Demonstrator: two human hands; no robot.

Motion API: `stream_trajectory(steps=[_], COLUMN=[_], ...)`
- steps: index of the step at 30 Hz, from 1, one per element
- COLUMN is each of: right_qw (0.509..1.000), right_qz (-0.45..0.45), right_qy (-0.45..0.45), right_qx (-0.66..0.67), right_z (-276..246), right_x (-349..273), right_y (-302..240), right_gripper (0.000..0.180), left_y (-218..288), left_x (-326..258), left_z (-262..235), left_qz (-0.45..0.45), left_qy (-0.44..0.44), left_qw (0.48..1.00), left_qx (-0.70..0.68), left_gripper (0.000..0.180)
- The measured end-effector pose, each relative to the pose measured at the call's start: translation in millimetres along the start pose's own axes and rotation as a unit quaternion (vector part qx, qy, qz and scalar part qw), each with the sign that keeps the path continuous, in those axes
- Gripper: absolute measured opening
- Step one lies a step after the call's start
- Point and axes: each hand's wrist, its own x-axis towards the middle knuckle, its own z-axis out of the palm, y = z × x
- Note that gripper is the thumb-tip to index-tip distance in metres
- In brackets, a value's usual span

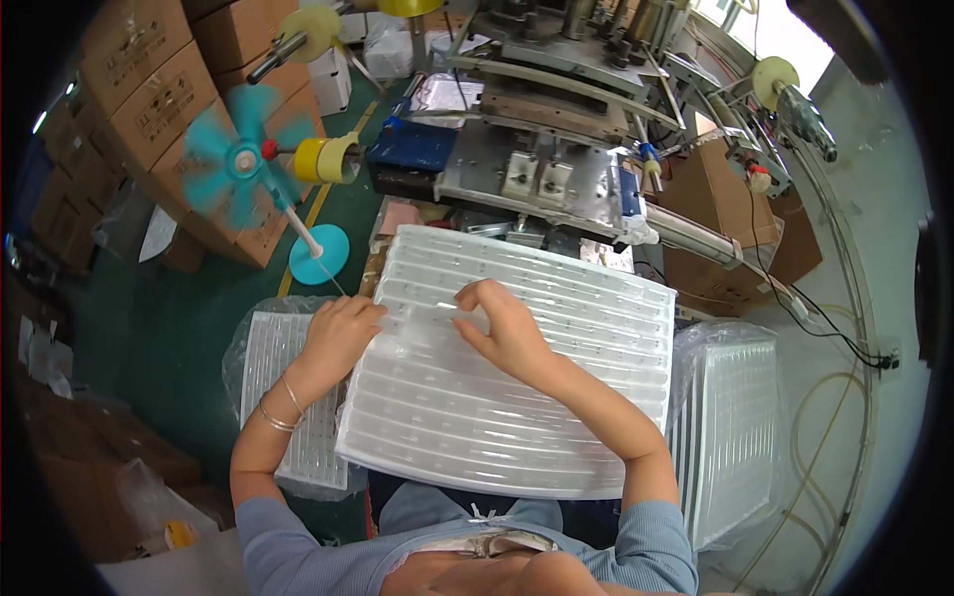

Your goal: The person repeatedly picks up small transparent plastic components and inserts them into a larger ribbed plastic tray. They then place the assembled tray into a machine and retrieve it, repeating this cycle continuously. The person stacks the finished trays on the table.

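1. resting white ribbed plastic tray (497, 427) across lap (422, 507), likely for level reach.
2. bending left hand's (341, 333) fingers at its left edge, perhaps steadying; cannot tell grip.
3. poising right hand (507, 338) above, with fingers and thumb parted, holding nothing visible.

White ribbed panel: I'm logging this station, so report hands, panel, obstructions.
Left hand at left edge of white ribbed panel, grip unclear. Right hand over it, half open. Panel partly covered by hands; metal machine beyond its far edge.
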Motion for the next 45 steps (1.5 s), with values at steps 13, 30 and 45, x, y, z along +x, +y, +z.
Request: stream_trajectory(steps=[13,30,45], right_qw=[0.96,0.888,0.974], right_qz=[0.164,-0.011,-0.079], right_qy=[0.207,0.213,0.032], right_qx=[0.091,-0.407,-0.21], right_z=[-118,-127,-19], right_x=[-8,111,-6], right_y=[52,89,21], right_gripper=[0.019,0.015,0.026], left_y=[45,49,16], left_x=[144,153,25], left_z=[25,6,24], left_qz=[0.04,-0.032,0.09], left_qy=[0.227,0.14,-0.048], left_qw=[0.964,0.944,0.992], left_qx=[-0.131,-0.299,-0.078], left_gripper=[0.031,0.029,0.026])
